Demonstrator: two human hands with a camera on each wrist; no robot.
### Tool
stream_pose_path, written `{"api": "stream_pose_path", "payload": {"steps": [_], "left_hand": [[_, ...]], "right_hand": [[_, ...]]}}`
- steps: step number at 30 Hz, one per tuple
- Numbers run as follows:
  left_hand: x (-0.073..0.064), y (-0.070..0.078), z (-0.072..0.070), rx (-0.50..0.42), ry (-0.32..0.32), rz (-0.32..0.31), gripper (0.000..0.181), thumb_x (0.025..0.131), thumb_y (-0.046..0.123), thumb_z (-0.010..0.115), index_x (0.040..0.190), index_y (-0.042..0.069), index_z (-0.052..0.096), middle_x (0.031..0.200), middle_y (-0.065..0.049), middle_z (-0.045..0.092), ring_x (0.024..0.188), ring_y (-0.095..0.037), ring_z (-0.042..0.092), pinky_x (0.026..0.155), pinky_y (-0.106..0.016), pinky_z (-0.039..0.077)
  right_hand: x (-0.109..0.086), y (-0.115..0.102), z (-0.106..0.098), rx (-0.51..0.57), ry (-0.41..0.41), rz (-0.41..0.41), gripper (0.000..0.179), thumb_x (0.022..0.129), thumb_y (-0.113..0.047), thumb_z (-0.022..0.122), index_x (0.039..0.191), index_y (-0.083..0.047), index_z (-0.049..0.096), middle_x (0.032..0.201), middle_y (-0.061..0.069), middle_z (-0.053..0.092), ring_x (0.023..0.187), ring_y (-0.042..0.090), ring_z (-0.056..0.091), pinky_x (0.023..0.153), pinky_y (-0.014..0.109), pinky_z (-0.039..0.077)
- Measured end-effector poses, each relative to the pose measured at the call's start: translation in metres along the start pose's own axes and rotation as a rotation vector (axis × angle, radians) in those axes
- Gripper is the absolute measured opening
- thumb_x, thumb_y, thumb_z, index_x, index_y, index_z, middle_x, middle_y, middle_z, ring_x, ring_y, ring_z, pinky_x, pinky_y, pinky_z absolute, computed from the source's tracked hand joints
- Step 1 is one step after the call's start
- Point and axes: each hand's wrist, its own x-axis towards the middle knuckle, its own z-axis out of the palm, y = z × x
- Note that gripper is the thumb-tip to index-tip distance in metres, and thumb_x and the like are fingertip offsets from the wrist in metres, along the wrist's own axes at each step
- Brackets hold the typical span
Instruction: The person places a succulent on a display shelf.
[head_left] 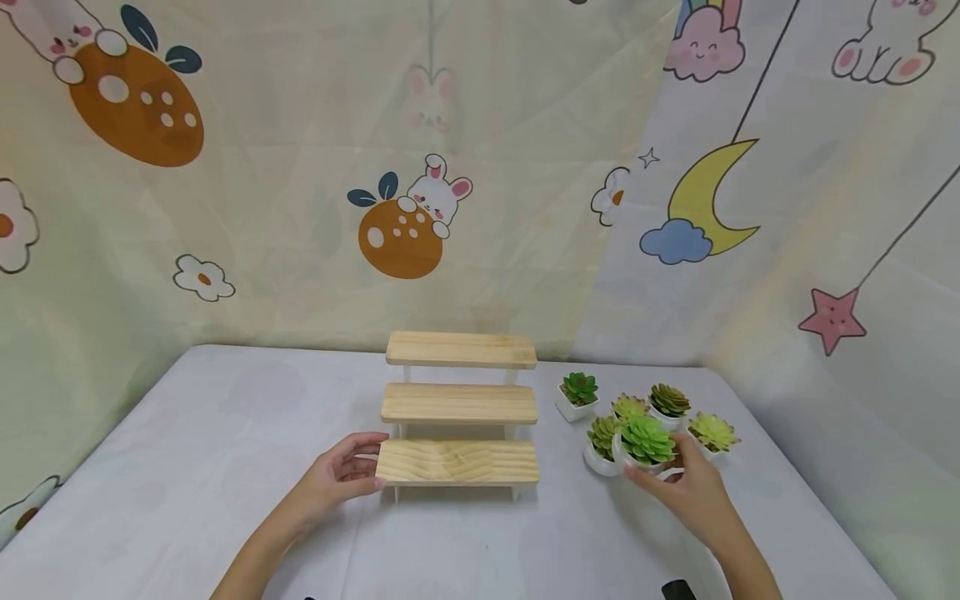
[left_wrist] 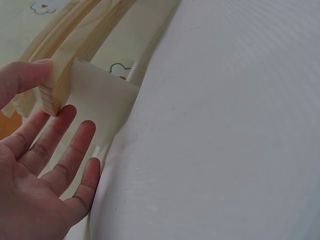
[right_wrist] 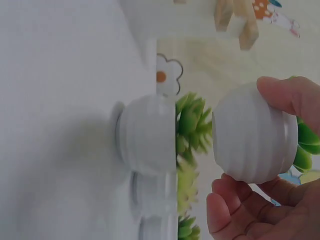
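A three-tier wooden display stand (head_left: 459, 404) with pale legs stands mid-table. At the left end of its lowest plank (head_left: 457, 463), my left hand (head_left: 348, 468) pinches the wood, thumb on one side and fingertips on the other. In the left wrist view, the thumb (left_wrist: 32, 77) presses the plank's end while the outer fingers spread loosely. My right hand (head_left: 690, 487) holds a bright green potted succulent (head_left: 647, 440) by its ribbed white pot (right_wrist: 255, 135), between thumb and fingers. That pot is raised above the other pots, as the right wrist view shows.
Around the held plant stand several more small succulents: a dark green one in a square pot (head_left: 576, 396), a reddish-green one (head_left: 669, 402) and a yellow-green one (head_left: 714, 433) among them. A patterned cloth (head_left: 510, 208) hangs behind the white-covered table (head_left: 247, 417). A black object (head_left: 678, 590) shows at the bottom edge.
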Motion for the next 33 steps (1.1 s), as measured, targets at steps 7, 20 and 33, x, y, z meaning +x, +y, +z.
{"api": "stream_pose_path", "payload": {"steps": [7,20,33], "left_hand": [[0.001,0.001,0.0,-0.004,-0.001,-0.01,0.065,0.082,0.011,0.069,0.137,-0.002,0.036,0.126,-0.02,0.047,0.102,-0.015,0.058,0.083,-0.025,0.051],[-0.001,0.004,0.001,0.016,0.002,0.004,0.063,0.082,0.01,0.069,0.136,-0.003,0.038,0.126,-0.024,0.047,0.102,-0.014,0.058,0.082,-0.024,0.051],[-0.001,0.002,0.001,0.022,0.015,-0.012,0.063,0.081,0.011,0.07,0.135,-0.002,0.04,0.125,-0.021,0.049,0.101,-0.012,0.058,0.082,-0.024,0.051]], "right_hand": [[-0.01,-0.021,0.011,0.022,0.002,-0.05,0.084,0.079,-0.041,0.071,0.138,0.002,0.029,0.11,0.018,0.054,0.077,0.015,0.052,0.06,0.024,0.045],[-0.017,-0.05,0.043,0.116,-0.029,-0.111,0.073,0.074,-0.036,0.077,0.129,-0.005,0.041,0.103,0.01,0.055,0.079,0.015,0.05,0.062,0.023,0.045],[-0.014,-0.076,0.076,0.246,-0.06,-0.249,0.068,0.069,-0.025,0.083,0.125,-0.005,0.049,0.097,0.005,0.058,0.079,0.014,0.051,0.067,0.022,0.046]]}}
